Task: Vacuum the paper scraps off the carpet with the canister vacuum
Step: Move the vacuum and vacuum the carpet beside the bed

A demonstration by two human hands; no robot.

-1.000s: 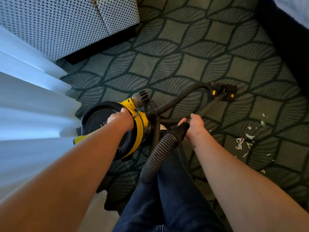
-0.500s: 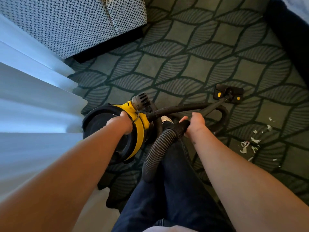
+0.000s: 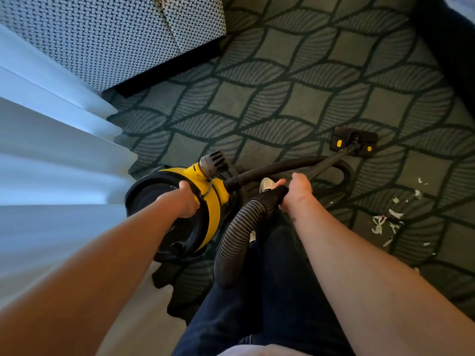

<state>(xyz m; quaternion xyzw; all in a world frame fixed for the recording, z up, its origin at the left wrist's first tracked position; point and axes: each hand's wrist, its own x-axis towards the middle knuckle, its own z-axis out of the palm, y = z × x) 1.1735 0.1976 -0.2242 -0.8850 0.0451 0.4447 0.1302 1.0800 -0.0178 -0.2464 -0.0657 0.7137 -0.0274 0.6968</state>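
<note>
A yellow and black canister vacuum (image 3: 205, 211) hangs tilted above the carpet's left edge, with my left hand (image 3: 186, 201) gripping its top. My right hand (image 3: 295, 192) is closed around the black hose handle (image 3: 272, 195), from which a ribbed hose (image 3: 236, 237) loops down. The wand runs forward to the floor nozzle (image 3: 353, 142), which rests on the leaf-patterned carpet (image 3: 282, 98). White paper scraps (image 3: 385, 223) lie scattered on the carpet at the right, below and right of the nozzle.
A black-and-white woven upholstered piece (image 3: 108, 37) stands at the upper left. White curtains (image 3: 51, 150) hang along the left. A dark furniture edge (image 3: 452, 47) runs down the upper right. My legs in dark jeans (image 3: 270, 291) fill the bottom centre.
The hose beside the nozzle has dropped from an arch into a loop on the carpet. The nozzle and scraps have shifted right in view; both hands keep their grips.
</note>
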